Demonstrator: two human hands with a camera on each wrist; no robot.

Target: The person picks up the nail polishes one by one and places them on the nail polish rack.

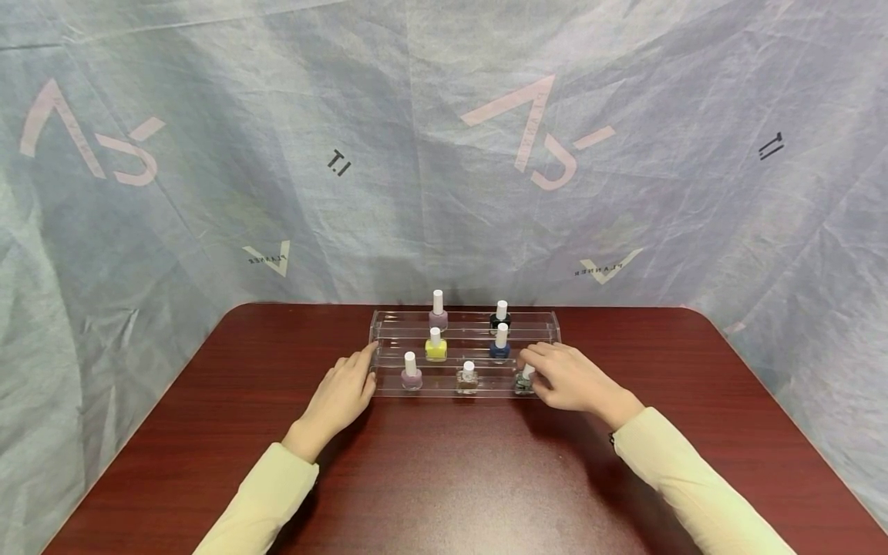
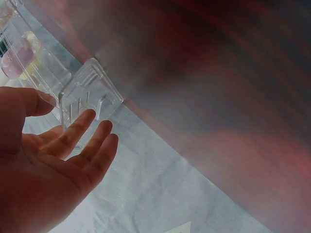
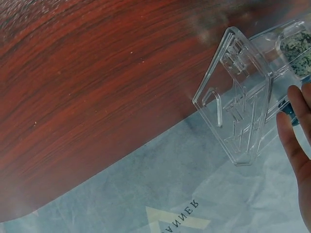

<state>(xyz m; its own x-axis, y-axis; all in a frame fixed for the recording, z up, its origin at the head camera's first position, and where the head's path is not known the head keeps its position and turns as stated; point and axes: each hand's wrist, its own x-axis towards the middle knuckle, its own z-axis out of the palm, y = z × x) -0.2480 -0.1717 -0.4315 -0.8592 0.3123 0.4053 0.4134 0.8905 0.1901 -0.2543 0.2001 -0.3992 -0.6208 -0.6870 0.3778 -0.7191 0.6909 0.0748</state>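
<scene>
A clear acrylic stepped rack (image 1: 438,381) holds several nail polish bottles with white caps. My left hand (image 1: 342,391) rests against the rack's left end, its fingers loosely extended along the end panel (image 2: 85,99). On the lowest step at the right, my right hand (image 1: 565,376) pinches the white cap of a bottle with dark, flaky glitter polish (image 1: 523,383). The same bottle (image 3: 297,51) shows partly in the right wrist view, where the thumb's grip is out of frame. Some right-hand fingers (image 3: 290,141) stretch past the bottle.
A mauve bottle (image 1: 412,378) and a clear glittery bottle (image 1: 468,379) share the lowest step. Yellow (image 1: 435,349) and blue (image 1: 500,348) bottles stand on the middle step, mauve (image 1: 438,317) and black (image 1: 499,319) above. A grey cloth (image 1: 430,193) hangs behind the reddish-brown table (image 1: 444,478).
</scene>
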